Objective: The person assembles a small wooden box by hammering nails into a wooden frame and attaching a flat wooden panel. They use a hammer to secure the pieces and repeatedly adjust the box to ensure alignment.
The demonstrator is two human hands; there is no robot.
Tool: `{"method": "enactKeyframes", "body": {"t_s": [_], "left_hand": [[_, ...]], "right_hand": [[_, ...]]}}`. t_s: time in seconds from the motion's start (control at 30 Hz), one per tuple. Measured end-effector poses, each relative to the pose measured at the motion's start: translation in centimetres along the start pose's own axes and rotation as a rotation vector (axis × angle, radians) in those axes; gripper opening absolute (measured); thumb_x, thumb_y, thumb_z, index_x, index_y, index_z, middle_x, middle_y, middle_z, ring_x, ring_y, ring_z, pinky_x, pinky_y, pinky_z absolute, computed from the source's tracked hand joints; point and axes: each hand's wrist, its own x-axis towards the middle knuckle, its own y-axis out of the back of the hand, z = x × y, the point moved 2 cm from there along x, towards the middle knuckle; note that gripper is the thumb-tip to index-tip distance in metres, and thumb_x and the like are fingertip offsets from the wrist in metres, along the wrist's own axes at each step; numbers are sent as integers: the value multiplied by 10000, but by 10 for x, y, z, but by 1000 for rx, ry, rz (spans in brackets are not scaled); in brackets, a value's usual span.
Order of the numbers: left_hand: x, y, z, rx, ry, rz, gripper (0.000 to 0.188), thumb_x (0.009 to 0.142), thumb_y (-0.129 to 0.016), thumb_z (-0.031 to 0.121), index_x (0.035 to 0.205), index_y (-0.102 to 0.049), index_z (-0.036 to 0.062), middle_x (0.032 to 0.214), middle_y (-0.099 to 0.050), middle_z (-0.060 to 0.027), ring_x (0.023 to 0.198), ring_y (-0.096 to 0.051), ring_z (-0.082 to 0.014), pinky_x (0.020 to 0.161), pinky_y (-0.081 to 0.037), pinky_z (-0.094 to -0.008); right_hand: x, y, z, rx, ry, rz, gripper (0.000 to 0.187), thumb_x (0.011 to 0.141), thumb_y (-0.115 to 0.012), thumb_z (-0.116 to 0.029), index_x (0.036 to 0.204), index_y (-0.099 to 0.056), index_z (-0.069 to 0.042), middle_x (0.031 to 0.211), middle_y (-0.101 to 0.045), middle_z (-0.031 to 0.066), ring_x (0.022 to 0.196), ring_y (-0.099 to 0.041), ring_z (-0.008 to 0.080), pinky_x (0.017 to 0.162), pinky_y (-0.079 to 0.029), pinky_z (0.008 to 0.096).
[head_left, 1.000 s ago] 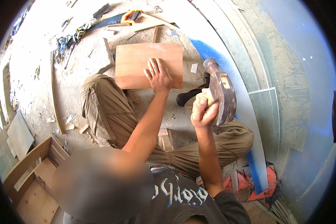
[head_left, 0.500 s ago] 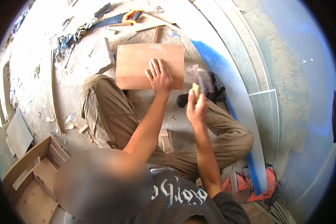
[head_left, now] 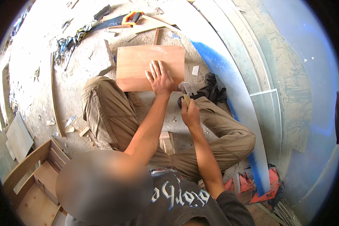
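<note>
A rectangular reddish-brown wooden board (head_left: 133, 69) lies in front of me, between my legs. Spread flat near its right half, my left hand (head_left: 162, 81) is open and presses on the surface. My right hand (head_left: 191, 113) is closed around the wooden handle of a hammer (head_left: 188, 89). The hammer's metal head is at the board's near right corner; whether it touches the wood I cannot tell. Small dark dots sit near the board's far corners. What supports the board from below is mostly hidden.
A handsaw (head_left: 132, 18) with an orange and black handle lies on the far floor among wood scraps. To my left stands an open wooden box frame (head_left: 26, 171). A long blue-and-white panel (head_left: 229, 84) curves along my right, beside glass-like sheets (head_left: 267, 116).
My right hand has swung the hammer left, bringing its head from beyond the board's right side to the near right corner. My left hand stays on the board.
</note>
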Motion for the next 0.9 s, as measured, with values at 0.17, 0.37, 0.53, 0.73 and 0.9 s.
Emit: {"method": "enactKeyframes", "body": {"t_s": [0.17, 0.37, 0.53, 0.73, 0.9], "left_hand": [[-1, 0, 0, 6, 0, -5, 585, 1016, -369, 336, 1530, -294, 65, 1609, -234, -175, 1503, -180, -310, 1206, -76, -536], [-2, 1, 2, -10, -2, 11, 584, 1011, -382, 336, 1518, -311, 55, 1604, -250, -169, 1503, -181, -296, 1207, -72, -538], [0, -5, -1, -32, -25, 49, 570, 1007, -408, 318, 1506, -337, 53, 1598, -260, -180, 1498, -194, -309, 1202, -75, -545], [2, -2, -7, -182, -65, 3, 549, 976, -485, 256, 1479, -385, 58, 1579, -288, -203, 1475, -241, -350, 1194, -96, -552], [17, 8, -61, -768, -67, -110, 519, 889, -581, 125, 1398, -493, 68, 1522, -377, -210, 1448, -291, -348, 1189, -156, -514]], "right_hand": [[-4, 22, -39, 174, 191, 203, 359, 994, -549, -293, 1054, -528, 60, 796, -639, 321, 796, -637, 516, 633, -489, 523], [4, 2, -16, 85, 120, 167, 439, 1004, -501, -371, 1108, -525, 55, 788, -629, 327, 791, -632, 513, 657, -484, 552], [2, -11, -3, -3, 39, 79, 449, 995, -490, -413, 1019, -519, 35, 813, -624, 347, 821, -612, 537, 691, -467, 588], [25, -9, 3, -27, -115, 91, 537, 974, -516, -482, 964, -565, 52, 846, -634, 346, 845, -607, 545, 720, -481, 571], [39, -18, 7, 117, -109, 253, 590, 917, -598, -517, 820, -616, 64, 733, -647, 283, 767, -664, 462, 705, -510, 498]]}}
